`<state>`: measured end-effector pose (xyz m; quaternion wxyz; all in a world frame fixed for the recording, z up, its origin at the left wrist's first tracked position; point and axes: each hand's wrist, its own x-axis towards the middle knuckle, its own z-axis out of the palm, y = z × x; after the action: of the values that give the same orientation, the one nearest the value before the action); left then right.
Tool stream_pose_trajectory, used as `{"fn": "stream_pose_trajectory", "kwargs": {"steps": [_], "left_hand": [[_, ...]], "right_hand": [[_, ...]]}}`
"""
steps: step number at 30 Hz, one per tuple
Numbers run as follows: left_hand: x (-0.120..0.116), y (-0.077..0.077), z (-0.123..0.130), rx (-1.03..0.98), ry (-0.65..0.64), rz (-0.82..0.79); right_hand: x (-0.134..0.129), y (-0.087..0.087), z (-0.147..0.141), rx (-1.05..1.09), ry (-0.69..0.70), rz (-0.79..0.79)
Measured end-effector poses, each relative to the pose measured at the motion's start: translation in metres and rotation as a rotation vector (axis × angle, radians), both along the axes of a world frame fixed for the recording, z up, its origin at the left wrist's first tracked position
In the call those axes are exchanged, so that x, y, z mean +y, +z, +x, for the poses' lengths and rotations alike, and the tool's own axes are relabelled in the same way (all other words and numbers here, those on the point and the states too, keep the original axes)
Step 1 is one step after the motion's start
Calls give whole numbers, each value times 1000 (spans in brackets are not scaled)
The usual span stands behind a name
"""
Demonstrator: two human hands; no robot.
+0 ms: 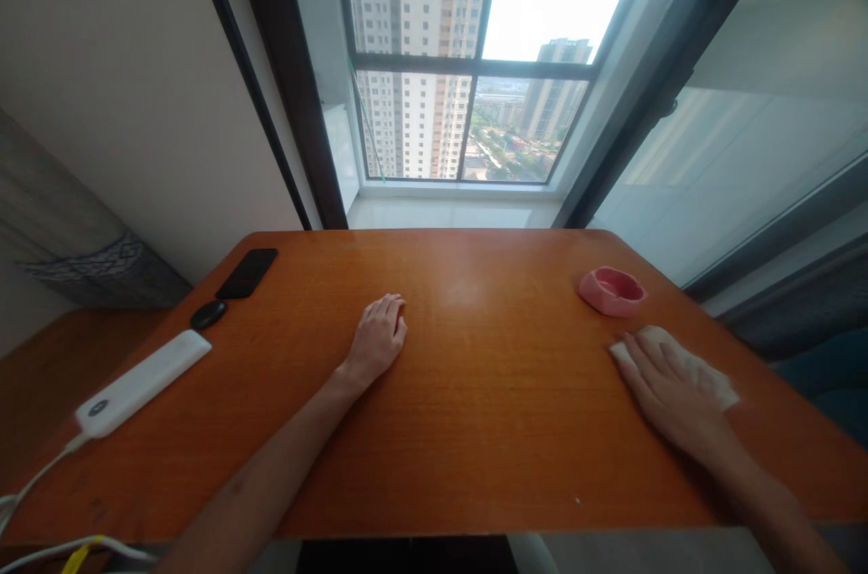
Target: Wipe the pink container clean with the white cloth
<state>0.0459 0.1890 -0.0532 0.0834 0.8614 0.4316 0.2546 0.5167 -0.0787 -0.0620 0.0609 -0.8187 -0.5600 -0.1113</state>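
Wooden table [475, 429]: one; smooth with a slight sheen, so the cloth probably slides over it easily.
Left hand [378, 334]: one; palm down near the table's middle, fingers loosely bent and relaxed, nothing visible in them.
Right hand [668, 384]: one; laid over the cloth, fingers stretched out and unclenched, touching it from above.
White bar [146, 384]: one, with a cable [41, 479] at its near end; along the left edge.
Pale cloth [712, 377]: one; on the table's right side, partly under the right hand, near the pink dish. It looks light, soft and limp, unlikely to break; a flat palm should steer it, and the loose right corner seems best to pinch for lifting.
Phone-like black slab [248, 274]: one; far left, lying flat.
Pink dish [598, 296]: one; just beyond the cloth, likely stiff, best held by its outer wall.
Round black object [208, 315]: one; between slab and bar.
Pale speck [577, 500]: one; near the front edge, too small to identify.
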Motion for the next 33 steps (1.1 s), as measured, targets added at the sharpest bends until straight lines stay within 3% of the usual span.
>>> {"fn": "stream_pose_trajectory", "kwargs": {"steps": [1,3,7,10,12,17,26,28,30,33], "left_hand": [[0,0,0,4,1,0],[0,0,0,13,-2,1],[5,1,-7,39,-20,5],[18,1,-19,52,11,13],[30,0,-29,78,82,6],[49,-9,-41,143,186,-95],[43,-3,-38,29,189,-124],[40,7,-35,-30,177,-132],[32,27,-29,-93,139,-142],[3,76,-15,-230,6,-167]], "right_hand": [[8,6,-13,-18,-25,54],[39,20,-57,-50,77,117],[136,42,-151,16,338,65],[199,41,-184,114,269,-94],[221,35,-188,175,186,-189],[224,25,-179,199,211,-224],[224,23,-177,206,222,-199],[224,22,-177,208,222,-199],[225,23,-177,216,220,-204],[225,25,-177,238,214,-226]]}}
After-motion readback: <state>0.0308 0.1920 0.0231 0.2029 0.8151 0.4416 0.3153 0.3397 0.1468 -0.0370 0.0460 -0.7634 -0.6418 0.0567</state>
